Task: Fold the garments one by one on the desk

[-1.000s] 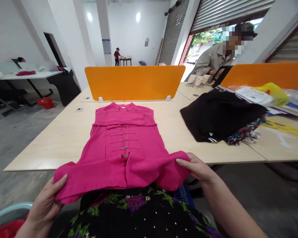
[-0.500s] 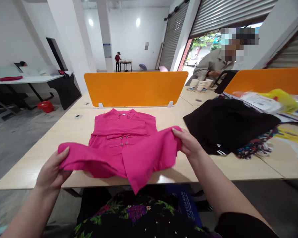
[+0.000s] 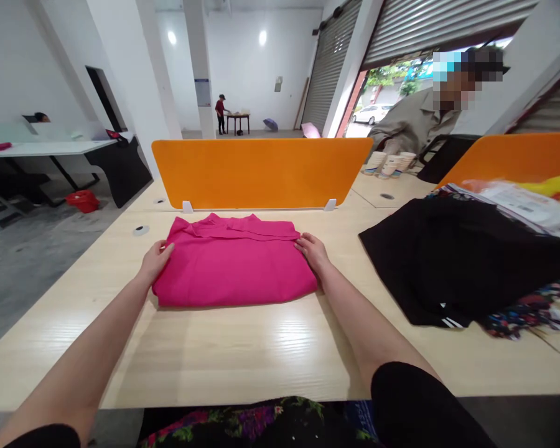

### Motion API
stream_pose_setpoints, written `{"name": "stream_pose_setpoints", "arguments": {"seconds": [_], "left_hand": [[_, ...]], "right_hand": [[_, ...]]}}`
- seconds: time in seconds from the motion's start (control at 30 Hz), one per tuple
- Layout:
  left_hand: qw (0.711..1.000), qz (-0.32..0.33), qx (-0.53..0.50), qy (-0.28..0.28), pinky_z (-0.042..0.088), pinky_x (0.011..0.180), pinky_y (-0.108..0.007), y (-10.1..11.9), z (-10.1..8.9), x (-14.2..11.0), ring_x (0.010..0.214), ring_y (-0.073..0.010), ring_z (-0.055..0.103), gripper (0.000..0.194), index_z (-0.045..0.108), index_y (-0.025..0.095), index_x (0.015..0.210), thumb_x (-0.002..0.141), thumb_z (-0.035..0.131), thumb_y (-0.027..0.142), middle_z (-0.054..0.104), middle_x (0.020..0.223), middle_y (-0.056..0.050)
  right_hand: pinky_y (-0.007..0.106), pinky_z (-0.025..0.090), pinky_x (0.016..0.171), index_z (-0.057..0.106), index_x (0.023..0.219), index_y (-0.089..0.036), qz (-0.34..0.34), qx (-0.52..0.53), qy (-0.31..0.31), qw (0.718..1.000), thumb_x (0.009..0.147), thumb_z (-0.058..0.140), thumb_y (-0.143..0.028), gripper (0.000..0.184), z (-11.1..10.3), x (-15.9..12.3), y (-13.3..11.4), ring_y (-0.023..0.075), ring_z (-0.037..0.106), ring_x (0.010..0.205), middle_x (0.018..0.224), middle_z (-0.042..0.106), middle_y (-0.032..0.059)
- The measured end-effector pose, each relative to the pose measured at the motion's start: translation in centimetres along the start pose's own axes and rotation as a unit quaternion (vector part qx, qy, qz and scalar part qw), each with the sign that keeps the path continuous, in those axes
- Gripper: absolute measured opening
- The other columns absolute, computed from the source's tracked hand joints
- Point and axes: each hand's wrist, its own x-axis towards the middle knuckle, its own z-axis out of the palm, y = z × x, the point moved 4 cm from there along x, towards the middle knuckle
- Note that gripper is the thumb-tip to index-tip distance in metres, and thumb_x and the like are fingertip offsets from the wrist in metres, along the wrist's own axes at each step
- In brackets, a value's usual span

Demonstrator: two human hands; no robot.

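A bright pink shirt lies on the light wooden table, its lower part folded up over the front so that the buttons are hidden. Part of the collar edge shows along the far side. My left hand grips the left edge of the fold, thumb on top and fingers around the side. At the far right corner, my right hand pinches the shirt's edge between thumb and fingers.
An orange divider stands just behind the shirt. To the right lies a black garment over a patterned cloth. Paper cups stand beyond, near a person in a grey-beige top. A red bucket sits on the floor at left.
Both hands moved forward and inward, carrying the shirt's raised lower end away from me and laying it over the buttoned front. The shirt now forms a compact bundle.
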Motion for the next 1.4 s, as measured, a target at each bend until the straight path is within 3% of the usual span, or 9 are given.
{"name": "stream_pose_setpoints", "arguments": {"seconds": [0.17,0.33,0.5,0.7,0.8,0.87,1.1,1.3,1.4], "left_hand": [[0.960,-0.024,0.278,0.008,0.045,0.086,-0.045,-2.9,-2.5,-4.8,0.099,-0.0350,0.061,0.044,0.058,0.016,0.092,0.082,0.045,0.057,0.066,0.089,-0.015],[0.957,0.023,0.287,0.018,0.047,0.080,-0.038,-2.1,-0.8,-9.1,0.097,-0.0308,0.063,0.054,0.052,0.016,0.116,0.084,0.041,0.059,0.067,0.103,-0.014],[0.948,0.011,0.314,0.044,0.045,0.070,-0.035,-1.7,-2.2,-11.6,0.086,-0.0292,0.064,0.036,0.052,0.019,0.104,0.089,0.030,0.044,0.067,0.090,-0.012],[0.899,0.003,0.408,-0.160,0.042,0.063,-0.032,-6.8,-7.8,-17.5,0.071,-0.0270,0.065,0.026,0.048,0.025,0.082,0.085,0.035,0.048,0.064,0.068,-0.005],[0.887,0.057,0.450,-0.088,0.043,0.064,-0.034,-5.2,-9.0,-18.3,0.076,-0.0279,0.066,0.031,0.050,0.025,0.092,0.084,0.037,0.051,0.068,0.085,-0.008],[0.888,0.157,0.429,-0.051,0.046,0.070,-0.036,-2.5,-7.3,-17.8,0.085,-0.0274,0.065,0.031,0.053,0.024,0.096,0.086,0.035,0.047,0.067,0.099,-0.010],[0.832,0.395,0.289,-0.262,0.042,0.102,-0.041,0.9,5.5,-14.1,0.116,-0.0232,0.054,0.035,0.061,0.018,0.108,0.093,0.032,0.032,0.060,0.119,-0.012],[0.821,0.335,0.416,-0.201,0.032,0.108,-0.053,-0.4,8.8,-6.1,0.136,-0.0336,0.032,0.053,0.049,0.016,0.135,0.092,0.039,0.045,0.039,0.147,-0.018],[0.820,0.275,0.459,-0.203,0.024,0.110,-0.059,-0.8,9.3,-3.6,0.140,-0.0368,0.027,0.056,0.042,0.023,0.143,0.093,0.036,0.050,0.029,0.154,-0.014]], "right_hand": [[0.029,0.051,0.070,0.055,0.117,-0.013,-0.003,-0.195,0.011,0.981,0.079,0.058,-0.049,0.053,-3.1,-2.4,0.9,0.0192,0.065,0.078,0.086,0.066,0.0061],[0.038,0.047,0.085,0.050,0.132,-0.009,-0.084,-0.497,-0.060,0.861,0.089,0.050,-0.042,0.054,-1.5,-7.4,0.2,0.0310,0.063,0.103,0.112,0.067,0.0185],[0.034,0.044,0.092,0.049,0.133,-0.013,-0.108,-0.531,-0.106,0.834,0.090,0.044,-0.021,0.044,-2.7,-11.6,0.5,0.0263,0.061,0.110,0.122,0.064,0.0149],[0.032,0.048,0.080,0.057,0.124,-0.017,-0.093,-0.551,-0.187,0.808,0.084,0.054,-0.031,0.042,-10.0,-17.2,0.7,0.0258,0.066,0.097,0.107,0.070,0.0108],[0.032,0.047,0.069,0.062,0.117,-0.018,-0.123,-0.597,-0.153,0.778,0.086,0.052,-0.039,0.039,-10.1,-17.9,-1.1,0.0245,0.066,0.079,0.088,0.070,0.0079],[0.033,0.047,0.074,0.059,0.122,-0.018,-0.209,-0.594,-0.127,0.767,0.089,0.048,-0.037,0.040,-7.7,-17.5,-2.4,0.0246,0.064,0.088,0.100,0.069,0.0107],[0.053,0.021,0.107,0.051,0.133,-0.018,-0.383,-0.658,-0.182,0.623,0.090,0.036,-0.010,0.047,2.6,-12.4,-1.6,0.0313,0.038,0.132,0.143,0.047,0.0152],[0.030,0.041,0.089,0.061,0.119,-0.021,-0.168,-0.609,-0.149,0.761,0.089,0.038,-0.014,0.038,4.1,-3.5,-3.6,0.0226,0.058,0.108,0.118,0.066,0.0084],[0.028,0.044,0.081,0.067,0.109,-0.018,-0.103,-0.604,-0.147,0.776,0.083,0.050,-0.016,0.031,5.1,-0.7,-3.7,0.0249,0.061,0.105,0.114,0.068,0.0107]]}}
